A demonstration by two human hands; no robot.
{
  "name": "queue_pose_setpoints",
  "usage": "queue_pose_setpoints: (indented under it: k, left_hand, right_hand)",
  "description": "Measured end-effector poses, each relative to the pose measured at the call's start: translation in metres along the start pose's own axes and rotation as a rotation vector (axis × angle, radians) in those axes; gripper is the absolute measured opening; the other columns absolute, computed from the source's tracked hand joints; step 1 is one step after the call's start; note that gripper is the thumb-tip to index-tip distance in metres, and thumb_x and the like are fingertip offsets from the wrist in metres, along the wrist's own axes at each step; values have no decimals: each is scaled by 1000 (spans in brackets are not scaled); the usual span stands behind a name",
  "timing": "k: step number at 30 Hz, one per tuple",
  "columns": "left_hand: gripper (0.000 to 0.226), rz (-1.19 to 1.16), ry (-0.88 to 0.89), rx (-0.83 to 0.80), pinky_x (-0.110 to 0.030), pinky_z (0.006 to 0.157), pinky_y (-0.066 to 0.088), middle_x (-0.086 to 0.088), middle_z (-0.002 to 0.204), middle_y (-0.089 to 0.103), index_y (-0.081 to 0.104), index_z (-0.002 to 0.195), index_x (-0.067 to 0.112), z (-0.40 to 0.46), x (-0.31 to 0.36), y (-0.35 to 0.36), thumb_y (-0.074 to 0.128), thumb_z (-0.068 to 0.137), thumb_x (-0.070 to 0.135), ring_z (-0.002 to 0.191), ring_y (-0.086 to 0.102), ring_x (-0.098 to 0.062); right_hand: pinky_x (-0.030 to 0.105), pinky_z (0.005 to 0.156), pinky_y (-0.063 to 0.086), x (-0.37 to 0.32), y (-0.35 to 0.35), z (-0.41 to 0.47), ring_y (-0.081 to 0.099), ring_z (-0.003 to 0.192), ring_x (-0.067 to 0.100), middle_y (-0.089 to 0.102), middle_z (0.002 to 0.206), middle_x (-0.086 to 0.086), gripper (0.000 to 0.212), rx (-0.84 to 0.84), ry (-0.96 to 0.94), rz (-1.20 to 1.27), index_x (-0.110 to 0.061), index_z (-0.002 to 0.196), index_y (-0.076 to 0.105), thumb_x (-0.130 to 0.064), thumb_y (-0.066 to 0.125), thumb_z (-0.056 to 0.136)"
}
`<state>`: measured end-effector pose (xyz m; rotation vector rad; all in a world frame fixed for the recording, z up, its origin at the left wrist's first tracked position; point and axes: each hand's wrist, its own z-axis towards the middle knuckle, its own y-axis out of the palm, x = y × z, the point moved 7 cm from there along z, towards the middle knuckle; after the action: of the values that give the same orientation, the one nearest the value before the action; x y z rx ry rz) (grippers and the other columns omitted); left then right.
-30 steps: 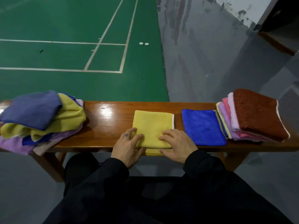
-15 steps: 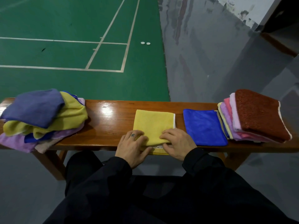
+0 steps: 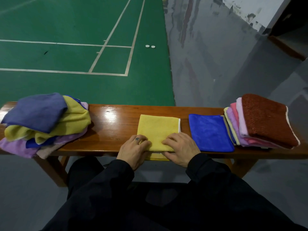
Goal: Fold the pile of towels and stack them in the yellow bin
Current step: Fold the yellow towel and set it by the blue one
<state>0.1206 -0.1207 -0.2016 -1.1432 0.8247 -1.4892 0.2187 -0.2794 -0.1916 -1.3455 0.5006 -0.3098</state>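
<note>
At the left end of the bench (image 3: 113, 130) lies the unfolded pile of towels (image 3: 43, 122), a loose heap of slate blue, yellow, lilac and beige cloth, well apart from both hands.

Next comes the left hand (image 3: 133, 150), whose grip closes its curled fingers on the near left corner of the yellow towel (image 3: 158, 130). That towel lies flat in the middle of the bench, its long axis running away from the person, with a lower layer hanging just over the near edge. The right hand (image 3: 180, 147) holds the near right corner the same way, fingers bent over the cloth. So the towel stretches straight ahead of both grips, one hand at each near corner and neither clearly nearer; any coming fold probably carries the near edge forward.

Just right of the right hand a folded blue towel (image 3: 210, 132) lies flat. Beyond it, the folded stack (image 3: 266, 120) leans in overlapping layers under a rust-brown towel. No yellow bin is in view.
</note>
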Motion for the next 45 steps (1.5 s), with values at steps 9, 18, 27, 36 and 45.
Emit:
queue_pose_setpoints:
  k: [9, 18, 27, 36, 45]
  left_hand:
    - [36, 56, -33, 155, -38, 77, 48, -3, 107, 64, 59, 107, 20, 20, 15, -28, 77, 76, 21, 95, 56, -26]
    - [8, -744, -592, 169, -30, 66, 48, 5, 91, 68, 64, 92, 26, 46, -30, -36, 56, 90, 26, 86, 62, -16]
    - [56, -248, -468, -125, -43, 93, 50, -6, 134, 53, 45, 138, 24, 5, -43, -6, 59, 83, 23, 115, 55, -30]
    - [78, 136, 5, -202, -53, 125, 0, -4, 162, 31, 35, 151, 33, -13, -14, 11, 50, 75, 48, 154, 15, -26]
    - [59, -349, -154, 98, -64, 118, 23, -2, 155, 42, 51, 142, 29, 20, -1, -50, 45, 87, 47, 148, 29, -25]
  right_hand:
    - [52, 106, 47, -5, -30, 24, 65, 106, 24, 73, 113, 2, 28, 128, 128, 176, -22, 121, 70, -20, 60, 95]
    - [39, 75, 56, -2, -122, 51, 68, 92, 19, 75, 104, -7, 27, 361, 130, 348, -27, 110, 72, -26, 54, 90]
    - [35, 93, 51, -34, -22, 10, 57, 108, 6, 62, 120, -15, 53, -351, 108, 260, -36, 127, 62, -70, 57, 87]
    - [38, 94, 51, 65, 3, 15, 58, 115, 22, 62, 130, 3, 48, -95, 698, 232, -22, 131, 62, -52, 64, 94]
    - [26, 71, 46, 26, -65, 26, 56, 75, 0, 60, 83, -6, 13, 270, 477, 834, -18, 88, 57, -16, 69, 92]
